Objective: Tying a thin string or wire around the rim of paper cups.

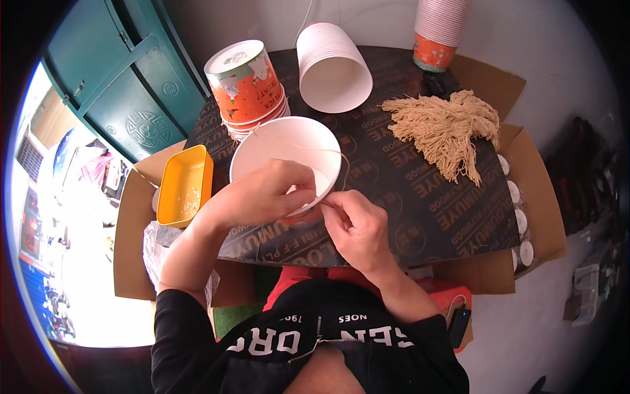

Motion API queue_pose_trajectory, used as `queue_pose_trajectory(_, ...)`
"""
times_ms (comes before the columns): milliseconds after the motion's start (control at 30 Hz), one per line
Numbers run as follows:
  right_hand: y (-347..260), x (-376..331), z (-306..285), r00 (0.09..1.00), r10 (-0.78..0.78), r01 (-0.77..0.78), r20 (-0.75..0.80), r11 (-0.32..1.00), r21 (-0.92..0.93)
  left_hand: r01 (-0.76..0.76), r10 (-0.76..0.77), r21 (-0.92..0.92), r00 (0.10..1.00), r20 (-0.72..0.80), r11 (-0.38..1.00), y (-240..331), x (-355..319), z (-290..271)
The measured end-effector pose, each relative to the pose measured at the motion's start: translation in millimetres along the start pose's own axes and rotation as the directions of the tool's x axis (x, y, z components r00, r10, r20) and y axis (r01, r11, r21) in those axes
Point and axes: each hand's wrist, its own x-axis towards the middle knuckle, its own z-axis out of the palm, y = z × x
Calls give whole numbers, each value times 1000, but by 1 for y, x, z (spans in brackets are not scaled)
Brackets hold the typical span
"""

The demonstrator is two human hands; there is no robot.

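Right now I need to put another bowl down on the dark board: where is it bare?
Bare board lies right of the right hand, below the string bundle. A smaller patch sits between the bundle and the white bowl. The far edge is crowded: printed cup stack, lying white cups.

**Paper, string and dark board**

The paper bowl [287, 154] looks smooth and matt white inside, as does the far white cup stack [333, 65]. The printed orange cups [248, 85] have a slight sheen. The bundle of beige strings [444, 128] looks fibrous and rough. The dark printed board [420, 203] is smooth, faintly glossy. The yellow tray [185, 185] at left is shiny plastic, the boxes [548, 210] matt cardboard.
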Motion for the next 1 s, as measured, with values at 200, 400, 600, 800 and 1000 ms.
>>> queue_pose_trajectory(200,0,-5,-8,998,26,-23,61,998,-60,179,-201,-118,954,-220,977,23,-16,9)
queue_pose_trajectory(400,-4,-1,-7,997,-17,19,73,1000,-24,25,-142,-466,965,-219,885,19,-15,20)
queue_pose_trajectory(600,-4,4,-17,995,72,-79,74,992,99,166,-270,-643,961,-66,747,24,-9,13)
queue_pose_trajectory(800,-16,37,-43,997,-66,63,41,996,64,171,-280,-690,959,-48,703,24,-7,16)
queue_pose_trajectory(1000,-22,65,-31,939,-287,274,191,957,93,65,-160,-670,984,-81,739,19,2,24)
